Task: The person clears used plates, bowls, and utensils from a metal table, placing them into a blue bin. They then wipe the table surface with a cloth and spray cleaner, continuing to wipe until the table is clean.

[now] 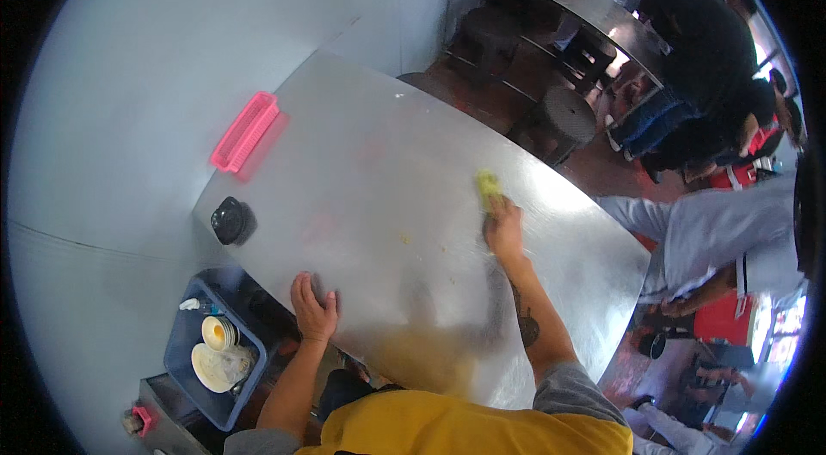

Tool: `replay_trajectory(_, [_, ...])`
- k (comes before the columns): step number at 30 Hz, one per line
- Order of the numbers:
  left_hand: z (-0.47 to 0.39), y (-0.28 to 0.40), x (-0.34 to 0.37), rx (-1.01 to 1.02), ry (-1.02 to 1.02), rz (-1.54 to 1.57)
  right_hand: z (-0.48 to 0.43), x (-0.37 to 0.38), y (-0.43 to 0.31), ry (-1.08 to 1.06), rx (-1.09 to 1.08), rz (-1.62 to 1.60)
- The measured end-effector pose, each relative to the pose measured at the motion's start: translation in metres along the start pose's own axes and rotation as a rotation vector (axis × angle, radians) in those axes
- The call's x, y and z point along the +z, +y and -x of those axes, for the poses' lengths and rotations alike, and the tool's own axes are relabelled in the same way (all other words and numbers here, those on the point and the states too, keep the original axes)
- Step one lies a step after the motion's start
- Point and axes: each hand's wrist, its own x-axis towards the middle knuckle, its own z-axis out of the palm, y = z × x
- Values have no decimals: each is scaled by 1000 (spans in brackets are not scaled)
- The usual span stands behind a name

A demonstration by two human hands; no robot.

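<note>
Under both of my hands spreads a stainless steel table (387, 184). My right hand (505, 229) presses a yellow-green cleaning cloth or sponge (488, 187) against its surface, right of the middle; I cannot tell which of the two it is. Small yellowish crumbs (405, 239) lie on the steel to the left of that hand. My left hand (312, 310) rests on the near left edge of the table, fingers apart, holding nothing.
A pink plastic basket (245, 132) and a black lidded container (228, 221) stand along the wall side. Lower left, a blue-grey tub (177, 352) holds stacked bowls (218, 332), a plate and a spray bottle. Stools (568, 113) and several people are beyond the table.
</note>
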Motion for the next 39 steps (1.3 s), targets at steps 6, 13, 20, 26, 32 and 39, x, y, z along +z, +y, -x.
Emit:
replay_trajectory(6, [-3, -2, -5, -25, -56, -13, -157, 44, -6, 409, -71, -129])
replay_trajectory(13, [-6, -11, -1, 17, -53, -39, -239, 125, -59, 227, -241, 96])
replay_trajectory(20, [-3, -14, -3, -46, -131, -41, -259, 117, -57, 317, -82, -325])
replay_trajectory(26, [1, -14, 3, 30, -41, -35, -305, 146, -83, 154, -263, 9])
replay_trajectory(32, [3, -10, 6, -1, -60, -75, -232, 120, -112, -289, -670, -310])
replay_trajectory(39, [4, -2, 1, 28, -8, -74, -56, 30, -83, -637, -634, -401])
